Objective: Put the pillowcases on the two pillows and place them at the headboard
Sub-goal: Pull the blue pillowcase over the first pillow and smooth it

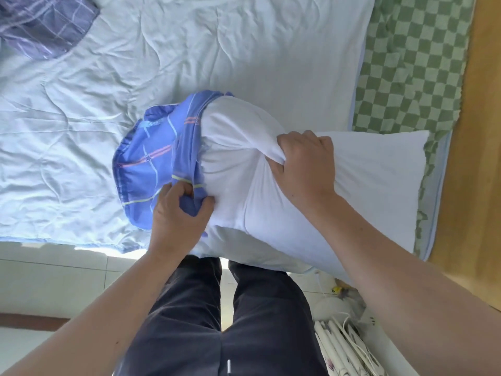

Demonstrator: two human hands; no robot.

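A white pillow (244, 169) lies on the bed's near edge with its left end inside a blue striped pillowcase (151, 158). My left hand (180, 210) pinches the bunched rim of the pillowcase at the pillow's near side. My right hand (306, 161) grips a fold of the white pillow's fabric near its middle. A second white pillow (379, 169) lies under and to the right of the first. A purple checked cloth (46, 23) sits at the far left corner of the bed; I cannot tell if it is the other pillowcase.
A pale quilted cover (189, 50) spreads over the bed. A green checked sheet (406, 63) shows at the right, beside a wooden board (485, 131). Below are my dark trousers (230, 321), a tiled floor (54, 280) and cords and clutter (341, 321) at the lower right.
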